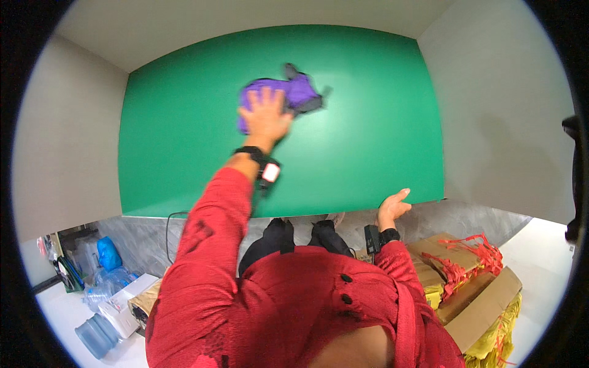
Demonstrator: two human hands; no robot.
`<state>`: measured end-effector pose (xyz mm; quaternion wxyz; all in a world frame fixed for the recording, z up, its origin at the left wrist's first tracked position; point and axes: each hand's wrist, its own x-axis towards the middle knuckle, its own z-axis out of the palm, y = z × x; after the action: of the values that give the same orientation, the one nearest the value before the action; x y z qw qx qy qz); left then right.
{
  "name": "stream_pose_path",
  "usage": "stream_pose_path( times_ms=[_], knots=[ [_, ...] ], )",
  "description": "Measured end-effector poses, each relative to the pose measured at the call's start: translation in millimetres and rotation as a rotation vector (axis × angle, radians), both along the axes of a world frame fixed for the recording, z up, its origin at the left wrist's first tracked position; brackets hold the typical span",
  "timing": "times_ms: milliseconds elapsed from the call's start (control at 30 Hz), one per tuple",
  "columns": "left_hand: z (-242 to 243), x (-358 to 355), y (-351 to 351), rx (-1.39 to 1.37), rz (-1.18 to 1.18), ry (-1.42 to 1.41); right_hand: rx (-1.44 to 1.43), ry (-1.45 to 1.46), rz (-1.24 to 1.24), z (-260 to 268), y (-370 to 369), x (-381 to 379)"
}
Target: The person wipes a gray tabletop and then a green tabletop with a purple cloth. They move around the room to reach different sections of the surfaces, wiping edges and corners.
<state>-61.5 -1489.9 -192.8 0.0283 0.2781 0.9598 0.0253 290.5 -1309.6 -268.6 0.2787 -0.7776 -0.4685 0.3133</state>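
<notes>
A purple fabric article with black or dark grey parts [301,89] lies crumpled on a green tabletop [359,147]. It is blurred, and I cannot tell exactly what it is. My left hand [267,115] rests flat over its left part, fingers spread, hiding some of the purple cloth. A dark piece sticks up at the back, and another dark end points right. At the table's front right edge, my right hand [392,209] holds nothing, its thumb apart from the fingers. Both wrists wear black straps with small black devices; a cable hangs from the left one.
Grey panels [497,115] enclose the table's back and sides. On the floor at right stand opened cardboard boxes [483,313] with red strips and yellow material. At left are a large water bottle [96,336], a white box [126,303] and a blue bag [108,253].
</notes>
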Motion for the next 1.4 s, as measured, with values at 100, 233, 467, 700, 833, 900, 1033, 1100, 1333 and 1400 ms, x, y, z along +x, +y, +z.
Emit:
stream_pose_path(
  times_ms=[100,233,467,700,833,900,1033,1100,1333,1400],
  knots=[
    [3.0,74.5,92.2,0.096,-0.267,-0.035,0.032,0.064,0.078,0.7,-1.7,7.5],
    [7.4,183.4,150.2,0.133,-0.607,-0.072,-0.086,0.088,0.283,8.4,7.9,31.6],
    [18.6,264.9,141.6,0.162,-0.945,-0.163,-0.692,0.189,0.952,56.8,87.7,127.7],
    [22.8,258.1,130.0,0.120,-0.958,-0.136,-0.229,0.087,0.715,113.5,158.7,215.7],
    [15.9,253.7,142.1,0.142,-0.889,-0.201,0.163,0.151,0.551,173.4,174.0,214.7],
    [13.8,249.5,154.8,0.255,-0.824,-0.324,0.394,0.290,0.534,211.9,172.4,205.9],
    [30.3,235.3,199.7,0.637,-0.755,-0.694,0.699,0.497,0.552,285.2,173.3,179.5],
    [56.3,227.8,224.4,0.738,-0.684,-0.936,0.762,0.497,0.593,313.2,175.2,169.8],
    [249.4,208.8,290.9,1.067,-0.991,-0.860,0.776,0.533,0.620,338.0,184.3,150.3],
    [312.1,212.8,304.4,1.256,-1.144,-0.750,0.773,0.568,0.680,337.2,186.8,155.9]
  ],
)
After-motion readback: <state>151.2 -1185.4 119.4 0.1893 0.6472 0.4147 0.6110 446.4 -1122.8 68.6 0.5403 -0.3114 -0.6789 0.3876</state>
